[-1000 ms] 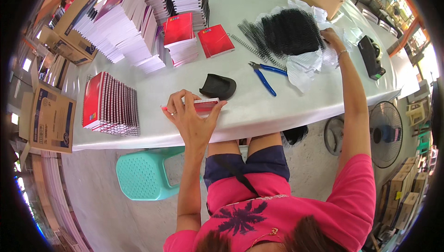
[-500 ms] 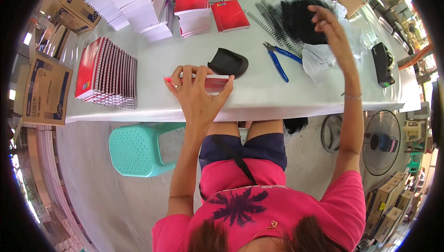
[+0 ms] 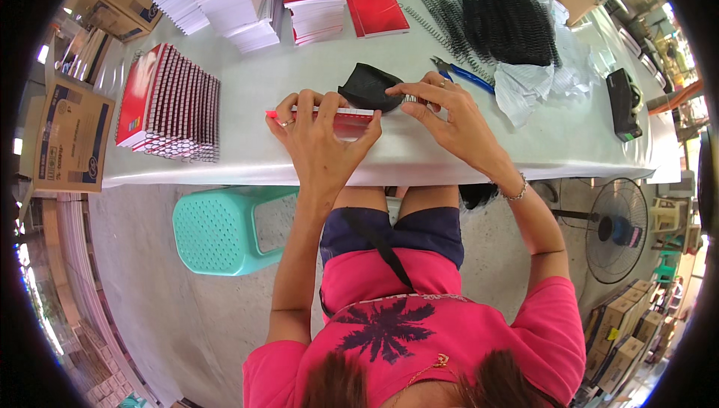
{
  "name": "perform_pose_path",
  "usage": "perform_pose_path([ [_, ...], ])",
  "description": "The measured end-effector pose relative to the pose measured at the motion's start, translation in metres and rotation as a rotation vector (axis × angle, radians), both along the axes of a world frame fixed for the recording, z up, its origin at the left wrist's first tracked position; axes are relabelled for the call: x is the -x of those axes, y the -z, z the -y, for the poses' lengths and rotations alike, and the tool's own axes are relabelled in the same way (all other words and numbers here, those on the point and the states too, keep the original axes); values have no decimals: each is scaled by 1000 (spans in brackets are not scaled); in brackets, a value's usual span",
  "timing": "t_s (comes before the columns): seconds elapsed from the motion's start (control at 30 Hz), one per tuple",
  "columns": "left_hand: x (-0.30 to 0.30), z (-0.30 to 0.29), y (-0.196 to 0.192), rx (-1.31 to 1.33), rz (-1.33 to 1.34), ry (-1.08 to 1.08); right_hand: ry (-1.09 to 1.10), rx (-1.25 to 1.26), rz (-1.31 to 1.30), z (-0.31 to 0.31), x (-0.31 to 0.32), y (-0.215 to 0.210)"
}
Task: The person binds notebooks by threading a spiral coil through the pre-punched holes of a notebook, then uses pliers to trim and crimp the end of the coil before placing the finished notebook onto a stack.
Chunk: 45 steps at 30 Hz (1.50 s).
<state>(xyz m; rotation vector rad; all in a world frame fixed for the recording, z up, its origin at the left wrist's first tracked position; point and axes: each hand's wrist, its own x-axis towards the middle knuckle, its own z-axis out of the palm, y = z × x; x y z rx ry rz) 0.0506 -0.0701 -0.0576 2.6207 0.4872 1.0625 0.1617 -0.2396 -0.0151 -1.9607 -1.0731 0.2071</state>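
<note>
Left hand (image 3: 318,135) has fingers clamped on a thin red-covered notebook (image 3: 350,128), thumb at its right end, other fingers over the top and left part. Notebook is on edge at the near side of the bench (image 3: 262,82). Long axis runs left-right, about parallel to the bench's near edge. White page edge faces up, red cover faces the wearer. Lower edge: can't tell whether it touches the bench.

Right hand (image 3: 453,120): thumb and forefinger closed on a dark thin spiral coil (image 3: 409,99), just off the notebook's right end. Only a short stretch shows, the rest is behind the hand, so can't call its axis.

Black curved scoop-like piece (image 3: 368,86) sits just beyond the notebook, partly behind the right fingertips. Blue-handled pliers (image 3: 473,79) lie past the right hand, jaws pointing far-left, handles toward near-right. Farther out on the right: heap of black spiral coils (image 3: 511,30) by crumpled white wrapping (image 3: 524,93).

Left side: leaning row of red spiral-bound notebooks (image 3: 142,101). Far side: single red notebook (image 3: 377,13) lying flat, just right of a stack of red-topped notebooks (image 3: 314,15).
</note>
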Motion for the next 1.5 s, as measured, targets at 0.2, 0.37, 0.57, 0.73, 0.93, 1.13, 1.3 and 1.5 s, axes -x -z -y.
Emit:
perform_pose_path([
  [0.2, -2, -1, 2, -9, 1, -2, 53, -51, 55, -5, 5, 11],
  [0.37, -2, -4, 5, 7, -46, 3, -5, -96, -42, -7, 11, 7],
  [0.57, -2, -6, 5, 6, -59, 17, -106, -101, 50, -6, 5, 10],
  [0.73, -1, -7, -3, -21, -73, 37, -46, -62, 12, -8, 10, 4],
  [0.93, 3, -10, -9, 14, -137, 70, 14, -94, 118, -20, 16, 4],
  [1.13, 7, -19, -7, 157, -104, 155, 65, -121, 203, -30, 16, 7],
  [1.3, 8, -26, -5, 292, 47, 208, 65, -91, 274, -35, 11, 14],
  [1.5, 8, -26, -1, 296, 146, 111, 68, -56, 347, -39, 14, 14],
])
